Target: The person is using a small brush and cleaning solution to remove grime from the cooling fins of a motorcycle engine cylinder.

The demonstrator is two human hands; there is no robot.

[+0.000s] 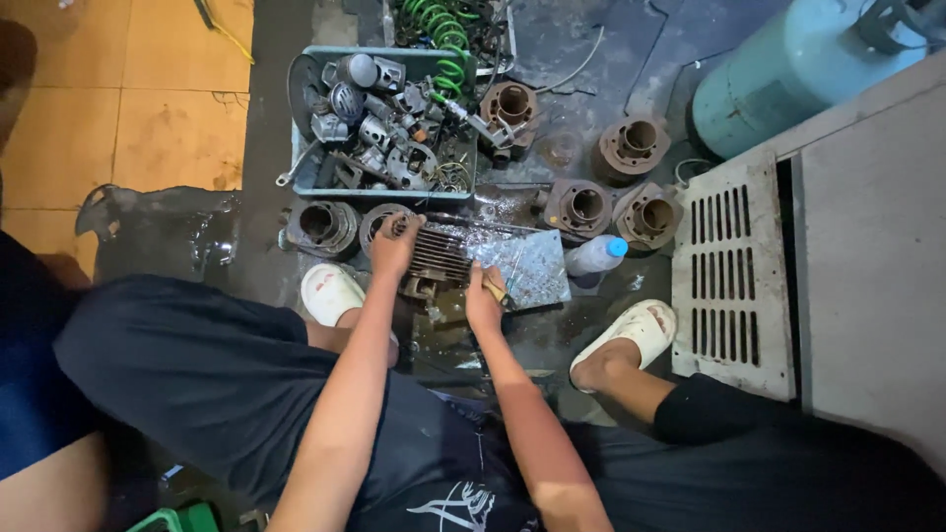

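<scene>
Left hand (394,246) clasps the finned cylinder (434,258), steadying it on the floor (276,118); right hand (483,303) grips a wooden-handled tool (496,288) alongside.

Finned grey engine cylinder (437,254) lies on its side on wet floor; wooden-handled tool (495,286) at its 4 o'clock.

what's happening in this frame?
A person squats on a wet, grimy floor over a finned engine cylinder. The left hand steadies its top; the right hand grips a small wooden-handled tool against its side. A tray of metal parts sits beyond, more cylinders to the right, and a plastic bottle nearby.
</scene>
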